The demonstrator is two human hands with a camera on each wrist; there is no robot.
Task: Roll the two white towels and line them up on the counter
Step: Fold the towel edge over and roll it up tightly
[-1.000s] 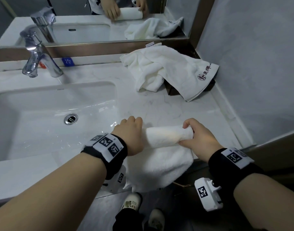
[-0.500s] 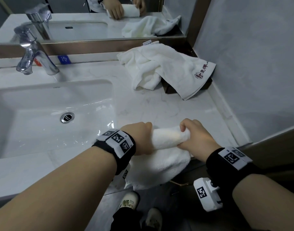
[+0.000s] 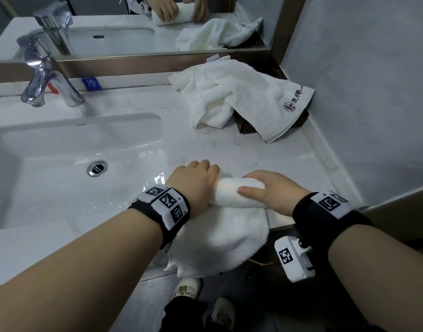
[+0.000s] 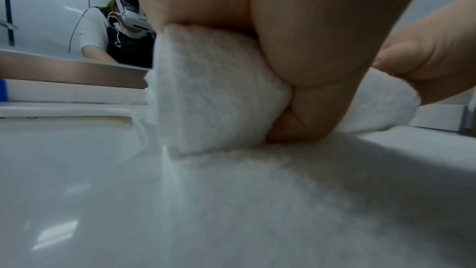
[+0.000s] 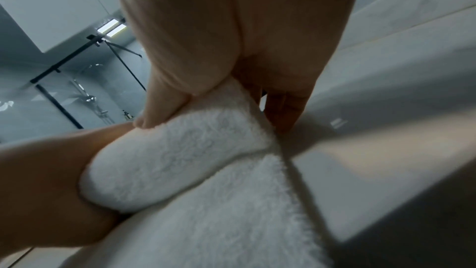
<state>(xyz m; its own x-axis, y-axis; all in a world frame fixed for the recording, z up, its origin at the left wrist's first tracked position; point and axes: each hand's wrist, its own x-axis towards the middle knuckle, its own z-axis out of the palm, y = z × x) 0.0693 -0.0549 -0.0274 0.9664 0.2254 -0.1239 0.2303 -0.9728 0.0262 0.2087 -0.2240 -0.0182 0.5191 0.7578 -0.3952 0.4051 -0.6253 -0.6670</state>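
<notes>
A white towel (image 3: 232,192) lies partly rolled at the counter's front edge, its loose end (image 3: 220,243) hanging over the edge. My left hand (image 3: 193,180) grips the roll's left end (image 4: 216,97), fingers curled over it. My right hand (image 3: 270,190) grips the right end, thumb on the near side (image 5: 159,113) and fingers down the far side. The roll (image 5: 175,160) sits between both hands. A second white towel (image 3: 232,99) with a dark red logo lies crumpled at the back right of the counter.
A white sink basin (image 3: 62,149) with a chrome faucet (image 3: 47,77) takes up the left. A mirror (image 3: 133,25) runs along the back and a grey wall (image 3: 361,92) stands at the right. Bare marble counter (image 3: 205,144) lies between the two towels.
Both hands have rolled the towel a little further; the roll is thicker, the hanging part is shorter, and the hands sit closer together on it.
</notes>
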